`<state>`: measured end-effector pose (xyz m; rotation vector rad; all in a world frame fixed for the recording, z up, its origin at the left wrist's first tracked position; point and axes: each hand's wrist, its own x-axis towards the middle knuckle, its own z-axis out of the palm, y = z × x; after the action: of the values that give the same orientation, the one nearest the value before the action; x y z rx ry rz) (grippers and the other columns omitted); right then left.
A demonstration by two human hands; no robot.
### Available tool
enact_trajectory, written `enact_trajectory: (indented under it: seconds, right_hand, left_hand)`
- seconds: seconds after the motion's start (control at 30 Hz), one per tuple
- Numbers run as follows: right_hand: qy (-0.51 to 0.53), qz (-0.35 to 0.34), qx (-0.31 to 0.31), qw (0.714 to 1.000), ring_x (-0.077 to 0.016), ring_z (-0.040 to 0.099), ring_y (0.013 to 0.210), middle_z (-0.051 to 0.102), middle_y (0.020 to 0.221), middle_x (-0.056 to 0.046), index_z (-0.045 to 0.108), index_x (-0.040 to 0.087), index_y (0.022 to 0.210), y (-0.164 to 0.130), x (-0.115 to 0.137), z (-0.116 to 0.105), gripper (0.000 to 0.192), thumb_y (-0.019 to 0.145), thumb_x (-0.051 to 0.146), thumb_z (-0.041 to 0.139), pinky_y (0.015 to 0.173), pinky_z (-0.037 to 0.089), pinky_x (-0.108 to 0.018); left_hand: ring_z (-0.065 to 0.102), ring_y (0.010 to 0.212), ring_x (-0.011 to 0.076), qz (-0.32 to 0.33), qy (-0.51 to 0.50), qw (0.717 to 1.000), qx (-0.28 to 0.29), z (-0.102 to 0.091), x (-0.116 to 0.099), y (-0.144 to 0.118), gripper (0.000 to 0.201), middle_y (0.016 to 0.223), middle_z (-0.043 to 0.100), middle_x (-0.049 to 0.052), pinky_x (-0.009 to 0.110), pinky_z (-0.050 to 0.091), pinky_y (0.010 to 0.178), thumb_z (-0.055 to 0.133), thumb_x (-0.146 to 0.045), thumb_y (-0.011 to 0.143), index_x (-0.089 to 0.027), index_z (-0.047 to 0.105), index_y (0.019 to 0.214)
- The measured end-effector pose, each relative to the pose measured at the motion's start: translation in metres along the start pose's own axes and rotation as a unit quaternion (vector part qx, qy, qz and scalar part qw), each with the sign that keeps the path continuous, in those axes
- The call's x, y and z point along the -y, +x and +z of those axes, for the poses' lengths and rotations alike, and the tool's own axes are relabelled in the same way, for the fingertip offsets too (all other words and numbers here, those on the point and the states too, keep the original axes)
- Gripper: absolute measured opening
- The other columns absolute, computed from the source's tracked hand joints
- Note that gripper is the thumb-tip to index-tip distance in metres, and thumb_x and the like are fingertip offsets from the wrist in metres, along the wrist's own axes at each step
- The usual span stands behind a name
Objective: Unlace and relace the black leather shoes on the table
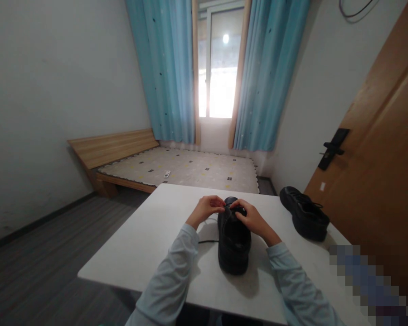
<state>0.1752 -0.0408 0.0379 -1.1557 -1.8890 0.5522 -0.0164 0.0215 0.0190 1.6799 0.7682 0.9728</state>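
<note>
A black lace-up shoe (234, 256) sits upright on the white table, with its heel toward me and its toe pointing away. My left hand (207, 210) comes in from the left and pinches the black shoelace near the eyelets. From the right, my right hand (254, 222) has thumb and forefinger closed on the lacing at the tongue, close to the left fingertips. A loose lace end (209, 241) trails out to the left over the tabletop. The fingers partly hide the lacing. Another black shoe (308, 216), also laced, rests near the table's right edge.
The white table (136, 249) stands in front of me. Beyond it is a bed (193, 167) with a small white object (167, 174) on it. A wooden door (377, 149) is close on the right, and blue curtains (170, 72) frame the window. A pixelated patch covers the lower right.
</note>
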Motion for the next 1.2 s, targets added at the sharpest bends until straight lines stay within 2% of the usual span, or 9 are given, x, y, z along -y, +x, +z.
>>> enact_trajectory:
  seconds: [0.17,0.33,0.5,0.6,0.67,0.83,1.03,1.2]
  right_hand:
    - [-0.013,-0.027,-0.002,1.000,-0.0207,0.058,0.094,0.063,0.094,-0.006,0.065,0.020,0.087,0.002,-0.003,0.001,0.024,0.070,0.009,0.052,0.090,0.042,-0.037]
    - [-0.018,-0.020,0.003,1.000,-0.0219,0.059,0.097,0.065,0.097,-0.007,0.070,0.020,0.085,0.003,-0.008,0.003,0.023,0.073,0.012,0.054,0.093,0.043,-0.040]
    - [-0.032,-0.009,0.010,0.999,-0.0225,0.059,0.097,0.066,0.098,-0.008,0.072,0.021,0.082,0.002,-0.012,0.003,0.021,0.073,0.013,0.055,0.094,0.043,-0.041]
    - [-0.033,-0.004,0.013,0.999,-0.0225,0.059,0.098,0.065,0.099,-0.008,0.073,0.020,0.085,0.002,-0.013,0.004,0.023,0.072,0.012,0.055,0.095,0.042,-0.041]
    - [-0.035,0.003,0.015,0.999,-0.0227,0.059,0.099,0.065,0.100,-0.008,0.073,0.020,0.087,0.002,-0.013,0.004,0.025,0.072,0.012,0.055,0.096,0.042,-0.041]
    - [-0.031,0.010,0.018,0.999,-0.0225,0.059,0.097,0.066,0.098,-0.007,0.073,0.021,0.082,0.004,-0.013,0.005,0.023,0.071,0.012,0.056,0.095,0.042,-0.041]
    - [-0.009,0.043,-0.025,0.999,-0.0230,0.060,0.089,0.066,0.088,-0.007,0.070,0.020,0.068,0.005,-0.012,0.010,0.004,0.066,0.018,0.067,0.088,0.044,-0.040]
    - [-0.061,0.050,-0.041,0.996,-0.0222,0.058,0.085,0.062,0.086,-0.007,0.068,0.019,0.066,0.006,-0.010,0.018,0.005,0.063,0.014,0.068,0.083,0.045,-0.038]
  left_hand:
    - [0.064,0.065,0.0160,0.000,0.062,0.998,-0.009,-0.001,-0.001,-0.001,0.033,0.068,0.069,0.004,0.025,0.050,0.064,0.078,-0.025,0.057,-0.014,0.068,0.087]
    - [0.066,0.065,0.0176,-0.004,0.106,0.994,-0.018,-0.002,-0.005,-0.004,0.033,0.066,0.070,0.004,0.025,0.048,0.063,0.078,-0.028,0.058,-0.015,0.069,0.087]
    - [0.064,0.063,0.0163,-0.018,0.062,0.998,0.012,-0.003,-0.008,-0.007,0.029,0.065,0.069,0.005,0.025,0.048,0.062,0.075,-0.029,0.063,-0.013,0.068,0.086]
    - [0.064,0.065,0.0159,-0.028,0.006,0.999,0.038,-0.005,-0.005,-0.006,0.032,0.070,0.070,0.007,0.026,0.048,0.064,0.075,-0.030,0.063,-0.012,0.067,0.088]
    - [0.064,0.068,0.0156,-0.023,-0.010,0.999,0.035,-0.005,-0.002,-0.005,0.033,0.074,0.070,0.007,0.026,0.049,0.067,0.076,-0.029,0.061,-0.012,0.067,0.087]
    - [0.063,0.064,0.0147,-0.004,0.037,0.999,0.006,0.001,0.007,0.000,0.029,0.069,0.069,0.005,0.025,0.048,0.063,0.076,-0.028,0.061,-0.013,0.068,0.084]
    - [0.066,0.069,0.0174,0.016,0.054,0.998,-0.006,0.005,0.009,0.001,0.027,0.074,0.071,0.007,0.026,0.049,0.066,0.075,-0.030,0.063,-0.013,0.068,0.083]
    - [0.066,0.067,0.0174,0.018,0.055,0.998,-0.001,0.004,0.009,0.000,0.028,0.072,0.071,0.007,0.026,0.049,0.065,0.075,-0.031,0.063,-0.013,0.068,0.084]
